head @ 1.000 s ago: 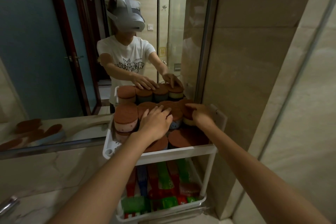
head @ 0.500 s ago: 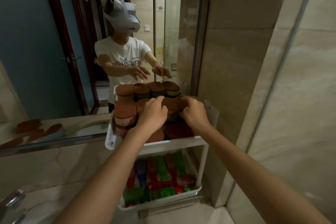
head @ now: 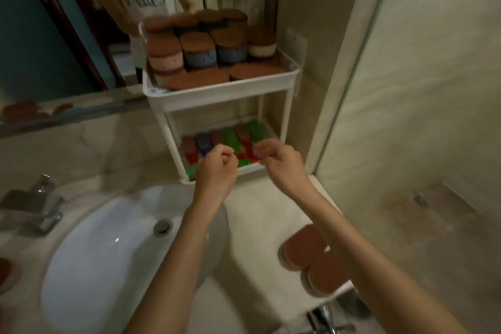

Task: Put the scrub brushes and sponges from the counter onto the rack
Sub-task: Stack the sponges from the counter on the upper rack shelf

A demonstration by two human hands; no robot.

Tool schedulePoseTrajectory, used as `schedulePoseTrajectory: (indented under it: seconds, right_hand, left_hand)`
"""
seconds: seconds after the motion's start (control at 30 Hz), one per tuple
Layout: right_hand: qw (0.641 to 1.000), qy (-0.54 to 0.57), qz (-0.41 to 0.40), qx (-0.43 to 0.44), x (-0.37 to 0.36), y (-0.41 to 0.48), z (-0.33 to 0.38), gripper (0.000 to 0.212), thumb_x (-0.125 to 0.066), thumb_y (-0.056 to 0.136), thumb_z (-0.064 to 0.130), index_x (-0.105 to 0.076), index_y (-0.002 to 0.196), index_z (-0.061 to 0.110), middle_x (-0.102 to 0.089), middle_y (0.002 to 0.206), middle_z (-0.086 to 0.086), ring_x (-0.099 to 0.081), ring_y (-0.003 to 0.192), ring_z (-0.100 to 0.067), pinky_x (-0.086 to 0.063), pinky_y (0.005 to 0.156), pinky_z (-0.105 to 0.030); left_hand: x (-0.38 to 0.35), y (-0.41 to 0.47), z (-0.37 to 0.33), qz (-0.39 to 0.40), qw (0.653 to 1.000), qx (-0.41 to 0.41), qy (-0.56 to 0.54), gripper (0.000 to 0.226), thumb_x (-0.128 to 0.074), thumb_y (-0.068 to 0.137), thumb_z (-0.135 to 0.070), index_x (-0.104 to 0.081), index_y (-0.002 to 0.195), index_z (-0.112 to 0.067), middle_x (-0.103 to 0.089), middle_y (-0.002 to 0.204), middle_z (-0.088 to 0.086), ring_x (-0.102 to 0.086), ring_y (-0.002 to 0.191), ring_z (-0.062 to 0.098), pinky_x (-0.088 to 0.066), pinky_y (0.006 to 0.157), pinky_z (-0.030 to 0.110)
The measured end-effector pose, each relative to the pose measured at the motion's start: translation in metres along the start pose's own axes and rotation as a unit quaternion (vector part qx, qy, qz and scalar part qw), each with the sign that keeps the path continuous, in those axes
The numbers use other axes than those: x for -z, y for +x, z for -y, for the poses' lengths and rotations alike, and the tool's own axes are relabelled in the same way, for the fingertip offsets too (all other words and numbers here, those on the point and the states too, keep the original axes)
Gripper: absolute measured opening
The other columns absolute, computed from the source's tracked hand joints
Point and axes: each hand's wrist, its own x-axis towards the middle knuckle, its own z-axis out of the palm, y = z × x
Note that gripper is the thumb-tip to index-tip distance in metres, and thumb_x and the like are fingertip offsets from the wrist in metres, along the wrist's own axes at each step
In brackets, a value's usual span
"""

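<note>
A white two-tier rack (head: 225, 89) stands on the counter against the mirror. Its top tier holds several brown-topped sponges (head: 199, 47), stacked and side by side. On the bottom tier lie several red, green and blue scrub brushes (head: 230, 137). Two brown-topped sponges (head: 305, 247) rest on the counter near its right front edge, partly under my right forearm. My left hand (head: 217, 168) and my right hand (head: 279, 163) hover in front of the bottom tier, fingers loosely curled, holding nothing.
A white sink basin (head: 108, 247) with a drain fills the lower left, and a chrome faucet (head: 40, 203) stands at its left. A brown sponge (head: 6, 272) shows at the far left edge. A glass shower wall (head: 406, 116) closes the right side.
Both hands have left the sponges on the top tier and dropped down in front of the bottom tier. The camera has tilted down, bringing the sink and counter sponges into view.
</note>
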Motion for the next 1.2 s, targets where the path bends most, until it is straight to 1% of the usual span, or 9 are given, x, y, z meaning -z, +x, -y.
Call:
schedulePoseTrajectory:
  seconds: [0.17,0.33,0.47,0.63,0.8,0.87,0.97,1.07,1.2]
  right_hand:
    - [0.97,-0.15,0.152,-0.119,-0.008,-0.033,-0.078,0.042,-0.045,0.087,0.003,-0.053,0.127,0.01,-0.062,0.125,-0.015,-0.056,0.117,-0.03,-0.043,0.093,-0.03]
    - [0.896,-0.316,0.159,-0.27,-0.002,-0.071,-0.147,0.045,-0.046,0.089,0.02,-0.039,0.132,0.009,-0.042,0.132,-0.019,-0.049,0.119,-0.04,-0.045,0.098,-0.047]
    - [0.862,-0.323,0.16,-0.355,0.003,-0.097,-0.182,0.055,-0.048,0.09,0.026,-0.029,0.136,0.003,-0.039,0.137,-0.028,-0.044,0.124,-0.043,-0.044,0.1,-0.047]
    - [0.891,-0.252,0.143,-0.35,0.003,-0.099,-0.181,0.063,-0.052,0.092,0.022,-0.019,0.14,0.0,-0.041,0.136,-0.025,-0.047,0.123,-0.04,-0.04,0.098,-0.037]
    - [0.94,-0.193,0.105,-0.262,-0.007,-0.092,-0.175,0.066,-0.05,0.087,0.002,-0.018,0.145,0.007,-0.033,0.137,-0.023,-0.054,0.111,-0.043,-0.046,0.09,-0.042]
    - [0.948,-0.176,0.113,-0.238,-0.014,-0.088,-0.172,0.064,-0.054,0.086,0.007,-0.023,0.142,0.006,-0.035,0.135,-0.022,-0.054,0.109,-0.041,-0.047,0.09,-0.04]
    - [0.948,-0.163,0.125,-0.245,-0.029,-0.081,-0.166,0.066,-0.06,0.086,0.026,-0.027,0.14,0.008,-0.04,0.131,-0.023,-0.05,0.115,-0.04,-0.044,0.095,-0.04]
    - [0.931,-0.214,0.127,-0.266,-0.041,-0.074,-0.162,0.072,-0.062,0.083,0.041,-0.026,0.139,0.013,-0.041,0.131,-0.021,-0.044,0.12,-0.038,-0.042,0.097,-0.043]
    - [0.91,-0.306,0.135,-0.247,-0.047,-0.066,-0.153,0.059,-0.057,0.087,0.028,-0.028,0.135,0.011,-0.042,0.13,-0.019,-0.045,0.118,-0.035,-0.042,0.097,-0.042]
  left_hand:
    - [-0.052,-0.018,0.05,0.107,0.99,0.082,0.042,0.024,-0.047,0.088,-0.013,-0.062,0.107,-0.006,-0.066,0.112,0.018,-0.064,0.102,0.033,-0.051,0.093,0.043]
    - [-0.095,-0.035,0.068,0.209,0.968,0.085,0.105,0.029,-0.053,0.085,-0.014,-0.063,0.111,-0.007,-0.066,0.117,0.016,-0.06,0.109,0.032,-0.05,0.094,0.036]
    - [-0.125,-0.048,0.066,0.268,0.95,0.061,0.146,0.035,-0.057,0.085,-0.014,-0.058,0.119,-0.006,-0.06,0.125,0.015,-0.056,0.116,0.03,-0.047,0.097,0.035]
    - [-0.149,-0.062,0.073,0.334,0.913,0.048,0.227,0.056,-0.063,0.084,-0.025,-0.044,0.133,-0.007,-0.046,0.137,0.017,-0.047,0.126,0.032,-0.042,0.104,0.037]
    - [-0.146,-0.066,0.084,0.245,0.92,0.04,0.304,0.059,-0.062,0.084,-0.034,-0.038,0.134,-0.013,-0.046,0.136,0.012,-0.047,0.125,0.029,-0.039,0.102,0.038]
    - [-0.138,-0.064,0.089,0.218,0.927,0.026,0.304,0.062,-0.058,0.087,-0.038,-0.032,0.14,-0.017,-0.043,0.138,0.011,-0.044,0.127,0.03,-0.038,0.101,0.037]
    - [-0.129,-0.059,0.094,0.219,0.918,0.01,0.33,0.06,-0.052,0.09,-0.037,-0.029,0.143,-0.02,-0.04,0.141,0.013,-0.04,0.129,0.03,-0.036,0.102,0.039]
    - [-0.122,-0.056,0.095,0.213,0.909,0.014,0.359,0.066,-0.048,0.088,-0.052,-0.032,0.141,-0.017,-0.041,0.138,0.014,-0.04,0.129,0.031,-0.035,0.104,0.039]
    - [-0.111,-0.053,0.103,0.201,0.917,0.07,0.337,0.073,-0.054,0.083,-0.055,-0.031,0.136,-0.011,-0.047,0.134,0.016,-0.047,0.123,0.032,-0.04,0.101,0.04]
